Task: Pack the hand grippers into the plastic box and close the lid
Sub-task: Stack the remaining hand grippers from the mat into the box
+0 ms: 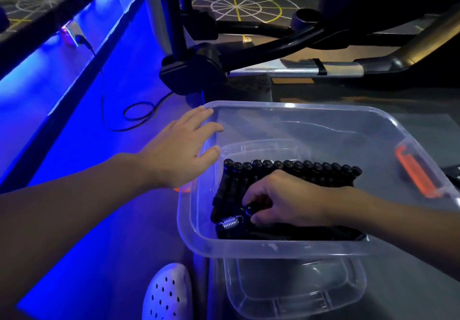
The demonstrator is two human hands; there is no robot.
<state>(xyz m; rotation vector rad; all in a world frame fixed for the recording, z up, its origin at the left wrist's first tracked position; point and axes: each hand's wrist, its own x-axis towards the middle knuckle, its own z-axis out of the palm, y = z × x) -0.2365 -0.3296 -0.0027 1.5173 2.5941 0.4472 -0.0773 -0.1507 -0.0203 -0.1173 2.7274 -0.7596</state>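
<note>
Filling most of your view, the clear plastic box [286, 247] sits open on the grey floor [410, 282]; no writing is readable on it. Inside the box, black hand grippers [293, 168] lie in a row. Your right hand [286, 200] is in the box, fingers pinched on one gripper handle [249, 210]. Your left hand [184, 150] rests spread and released on the box's left rim.

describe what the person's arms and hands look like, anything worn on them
Both forearms are bare as far as the frame shows: no sleeves, gloves, watch or bracelets in view. The left hand and the right hand show no rings that I can make out. Blue light from the floor strip tints the left arm's underside. Fingernails look short and unpainted, though the dim light makes that hard to confirm.
</note>
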